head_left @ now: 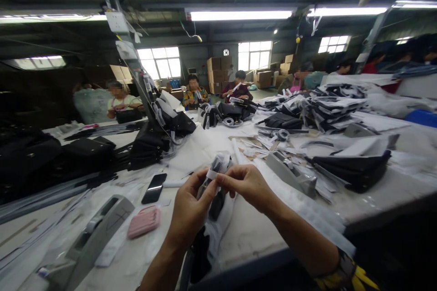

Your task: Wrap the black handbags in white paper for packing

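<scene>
While the left hand (191, 207) grips a dark, plastic-wrapped bundle (217, 207) between thumb and fingers, the right hand (254, 186) is in close beside it, fingers narrowed to a pinch at the right end of a white band (211, 174). And that band sits across the upper part of the bundle, both hands nearly touching over it! The bundle stands up between them at front centre, its lower part running down to the near edge of the counter (251, 238). Back along the right arm now: a dark wristband (346, 264), and yellow at the cuff.

Out to the left, a phone (154, 188) lies flat, a ridged pink case (144, 222) just below it, and nearer the corner a grey tape dispenser (99, 229). Over on the right, a second dispenser (290, 173) sits tilted beside scattered paper scraps (269, 145), with a black bag (351, 168) lying beyond it. Further out, black bags (88, 152) crowd the left side, and a heap of wrapped black pieces (334, 104) rises on the right. Across the counter, co-workers (196, 94) sit with their hands on things of their own, cardboard boxes (218, 72) stacked behind, under bright tube lights (241, 15).
</scene>
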`<state>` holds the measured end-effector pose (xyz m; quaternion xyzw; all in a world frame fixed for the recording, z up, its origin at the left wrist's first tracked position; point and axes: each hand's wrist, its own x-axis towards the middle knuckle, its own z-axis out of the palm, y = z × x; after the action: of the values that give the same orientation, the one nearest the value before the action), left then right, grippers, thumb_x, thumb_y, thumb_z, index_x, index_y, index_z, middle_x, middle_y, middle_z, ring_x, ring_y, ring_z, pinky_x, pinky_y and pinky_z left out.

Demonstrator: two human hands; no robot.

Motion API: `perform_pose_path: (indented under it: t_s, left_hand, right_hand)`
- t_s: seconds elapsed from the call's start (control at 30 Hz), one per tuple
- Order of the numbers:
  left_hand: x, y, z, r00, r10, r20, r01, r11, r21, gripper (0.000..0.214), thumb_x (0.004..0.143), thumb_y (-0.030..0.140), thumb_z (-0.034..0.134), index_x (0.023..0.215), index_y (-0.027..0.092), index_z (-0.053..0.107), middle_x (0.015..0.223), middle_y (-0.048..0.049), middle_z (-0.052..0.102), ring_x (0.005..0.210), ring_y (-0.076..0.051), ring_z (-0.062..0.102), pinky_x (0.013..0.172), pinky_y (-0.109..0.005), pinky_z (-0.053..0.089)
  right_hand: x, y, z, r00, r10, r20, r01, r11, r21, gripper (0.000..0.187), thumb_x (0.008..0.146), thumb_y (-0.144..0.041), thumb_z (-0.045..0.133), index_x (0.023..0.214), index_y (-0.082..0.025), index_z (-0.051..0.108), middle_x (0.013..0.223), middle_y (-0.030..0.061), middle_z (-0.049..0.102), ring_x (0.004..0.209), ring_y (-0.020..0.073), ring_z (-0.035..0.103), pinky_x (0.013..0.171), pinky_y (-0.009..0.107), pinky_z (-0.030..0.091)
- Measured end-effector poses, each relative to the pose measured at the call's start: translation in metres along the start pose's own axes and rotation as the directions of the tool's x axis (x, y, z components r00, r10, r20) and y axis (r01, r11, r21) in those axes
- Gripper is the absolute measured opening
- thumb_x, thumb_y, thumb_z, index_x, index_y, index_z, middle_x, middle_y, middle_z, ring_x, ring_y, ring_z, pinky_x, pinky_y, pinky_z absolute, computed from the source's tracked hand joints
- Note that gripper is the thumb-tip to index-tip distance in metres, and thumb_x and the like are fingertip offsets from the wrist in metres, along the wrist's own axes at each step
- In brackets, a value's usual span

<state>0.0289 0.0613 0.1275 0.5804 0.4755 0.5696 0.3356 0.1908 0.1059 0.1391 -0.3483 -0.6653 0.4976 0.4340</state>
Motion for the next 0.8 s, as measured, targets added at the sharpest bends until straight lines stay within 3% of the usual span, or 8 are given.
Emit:
perform_pose_path:
  t_s: [0.23,0.43,0.53,0.63,0.8]
  left_hand:
    - [-0.001,-0.004,0.002,1.000,-0.021,-0.018,0.021,1.000,-0.005,0.041,0.083,0.045,0.071,0.115,0.020,0.066,0.117,-0.0082,0.071,0.106,-0.024,0.066,0.095,-0.035,0.049]
    - [-0.003,-0.004,0.001,0.999,-0.040,-0.005,0.039,0.998,-0.056,0.040,0.084,0.043,0.070,0.117,0.020,0.066,0.116,-0.0076,0.072,0.109,-0.024,0.066,0.097,-0.034,0.048]
    - [-0.003,-0.003,0.001,0.997,-0.074,-0.005,0.074,0.994,-0.086,0.043,0.082,0.044,0.072,0.115,0.018,0.067,0.113,-0.0082,0.073,0.108,-0.025,0.066,0.096,-0.035,0.048]
    - [-0.004,-0.001,0.000,0.988,-0.152,0.010,0.151,0.973,-0.173,0.046,0.079,0.046,0.074,0.115,0.017,0.066,0.109,-0.0085,0.073,0.103,-0.024,0.068,0.091,-0.034,0.051]
    - [-0.002,0.001,-0.002,0.969,-0.245,0.026,0.243,0.930,-0.277,0.051,0.075,0.046,0.078,0.114,0.016,0.064,0.097,-0.0068,0.074,0.085,-0.020,0.071,0.075,-0.028,0.055]
  right_hand:
    - [-0.005,-0.001,0.004,0.993,-0.024,-0.113,0.009,0.991,-0.134,0.041,0.081,-0.053,0.072,0.065,-0.015,0.072,0.055,0.0024,0.065,0.047,0.0104,0.057,0.046,0.019,0.040]
    - [0.003,0.010,-0.004,0.989,0.104,-0.105,-0.123,0.973,-0.196,0.048,0.071,-0.060,0.077,0.059,-0.015,0.068,0.050,0.0018,0.063,0.042,0.0105,0.056,0.042,0.019,0.040]
    - [0.013,0.027,-0.006,0.976,0.218,0.002,-0.217,0.972,-0.091,0.058,0.065,-0.070,0.077,0.052,-0.015,0.062,0.043,0.0012,0.057,0.037,0.0100,0.051,0.037,0.020,0.035]
    - [0.021,0.044,-0.004,0.970,0.201,0.136,-0.213,0.974,0.080,0.063,0.063,-0.076,0.074,0.049,-0.016,0.059,0.041,0.0005,0.053,0.035,0.0100,0.049,0.034,0.020,0.029]
    - [0.024,0.052,0.005,0.970,0.213,0.118,-0.230,0.961,0.152,0.062,0.063,-0.074,0.076,0.047,-0.017,0.055,0.041,-0.0014,0.052,0.035,0.0088,0.048,0.032,0.018,0.026]
